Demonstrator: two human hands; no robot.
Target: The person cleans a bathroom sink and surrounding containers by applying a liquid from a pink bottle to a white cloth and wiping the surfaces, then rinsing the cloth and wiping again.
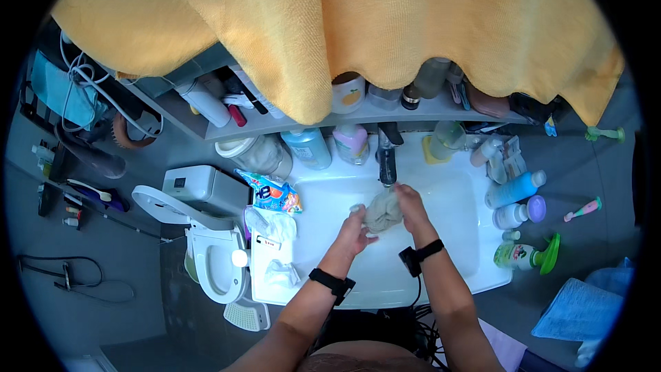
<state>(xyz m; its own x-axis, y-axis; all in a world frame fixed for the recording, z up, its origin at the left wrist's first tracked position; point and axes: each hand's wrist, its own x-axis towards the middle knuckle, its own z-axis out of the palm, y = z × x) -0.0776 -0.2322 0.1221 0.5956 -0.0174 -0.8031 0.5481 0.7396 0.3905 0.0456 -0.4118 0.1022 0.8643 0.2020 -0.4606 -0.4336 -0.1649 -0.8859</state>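
Observation:
A crumpled beige cloth (383, 212) hangs between my two hands over the white sink (454, 234), just below the dark faucet (387, 158). My left hand (354, 231) grips the cloth's left side, its thumb lying low along the edge. On the other side my right hand (412, 209) has its fingers closed on the cloth, close to the spout. The fingertips of both hands are partly hidden by the folds. A small white patch shows at the left fingertips; I cannot make out what it is.
Bottles stand behind the basin, among them a blue one (307, 148) and a pink one (352, 143). More line the right rim, including a green spray bottle (521, 256). A colourful packet (270, 193) lies left. Yellow towels (275, 21) hang above; a toilet (219, 262) stands left.

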